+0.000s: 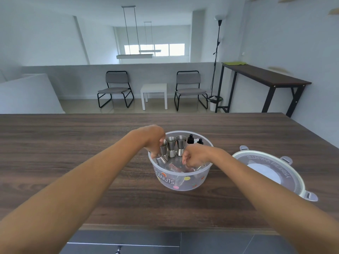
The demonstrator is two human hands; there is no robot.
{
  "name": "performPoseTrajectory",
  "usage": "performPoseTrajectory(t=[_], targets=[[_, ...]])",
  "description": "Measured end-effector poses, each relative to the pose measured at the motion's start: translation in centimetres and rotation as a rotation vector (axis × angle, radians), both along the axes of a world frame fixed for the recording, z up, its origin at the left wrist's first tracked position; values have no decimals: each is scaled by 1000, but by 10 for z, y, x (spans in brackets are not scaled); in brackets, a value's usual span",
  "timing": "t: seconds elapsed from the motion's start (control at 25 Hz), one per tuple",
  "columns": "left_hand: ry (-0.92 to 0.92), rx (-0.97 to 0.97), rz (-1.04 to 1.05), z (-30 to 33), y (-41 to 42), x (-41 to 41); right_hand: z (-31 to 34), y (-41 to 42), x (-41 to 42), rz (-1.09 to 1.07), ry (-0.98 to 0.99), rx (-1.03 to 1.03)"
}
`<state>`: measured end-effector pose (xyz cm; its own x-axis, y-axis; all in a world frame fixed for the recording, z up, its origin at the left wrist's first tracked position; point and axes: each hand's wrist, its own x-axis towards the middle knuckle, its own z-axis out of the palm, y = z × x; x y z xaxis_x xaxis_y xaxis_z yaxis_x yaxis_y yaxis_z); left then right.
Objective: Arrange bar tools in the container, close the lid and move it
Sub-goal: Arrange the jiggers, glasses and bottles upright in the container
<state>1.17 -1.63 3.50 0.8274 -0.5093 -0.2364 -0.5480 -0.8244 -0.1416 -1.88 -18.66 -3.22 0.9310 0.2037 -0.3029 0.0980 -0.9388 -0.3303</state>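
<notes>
A clear round plastic container point(183, 182) printed with "PEANUTS" sits mid-table. Inside it stand steel jiggers point(172, 146) in a row, with two small black dropper bottles point(190, 139) at the back right. My left hand point(153, 139) reaches in over the left rim, its fingers closed on a tilted steel jigger point(161, 159). Over the right side, my right hand point(194, 156) has its fingers curled down around a thin tool lying near the bottom; what it is I cannot make out. The container's lid point(271, 173) lies upside down on the table to the right.
The wooden table point(73, 143) stretches wide to the left and behind the container. Its near edge runs just below my forearms. Beyond the far edge are two chairs, a small white side table and a tall dark console table at the right wall.
</notes>
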Motion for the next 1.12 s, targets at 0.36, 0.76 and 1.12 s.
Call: performPoseTrajectory(t=[0.36, 0.76, 1.12], targets=[[-95, -119, 78, -21, 0, 7, 16, -10, -18, 4, -206, 68], [-191, -140, 93, -41, -8, 1, 5, -15, -16, 51, -503, 59], [-263, -145, 80, -52, -6, -2, 1, -8, -3, 18, -527, -91]])
